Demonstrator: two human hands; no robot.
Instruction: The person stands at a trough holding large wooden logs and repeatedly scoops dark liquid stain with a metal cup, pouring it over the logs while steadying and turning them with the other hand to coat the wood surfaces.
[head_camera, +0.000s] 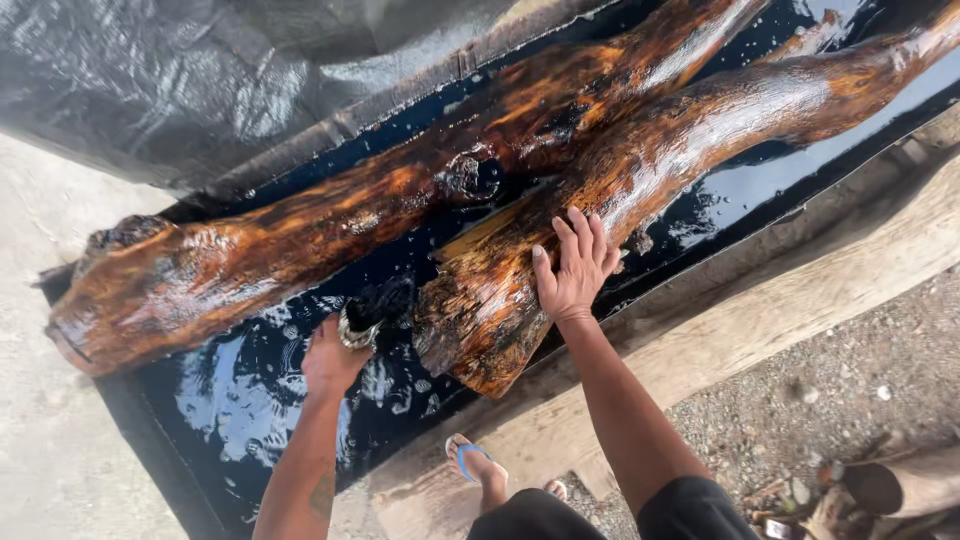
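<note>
Two wet, dark orange-brown logs lie in a long trough of black liquid (250, 400) lined with black plastic. My right hand (572, 268) rests flat, fingers spread, on the end of the nearer log (640, 170). My left hand (333, 357) grips a brush (372, 310) with a metal band and dark bristles, held just above the liquid beside that log's cut end. The farther log (230, 260) runs along the trough's far side, its end at the left.
A black tarp (200, 70) hangs behind the trough. A pale timber beam (760, 310) borders the near side, with gravel ground (860, 380) to the right. My foot in a blue sandal (470, 458) stands by the trough. Concrete floor (50, 450) lies at the left.
</note>
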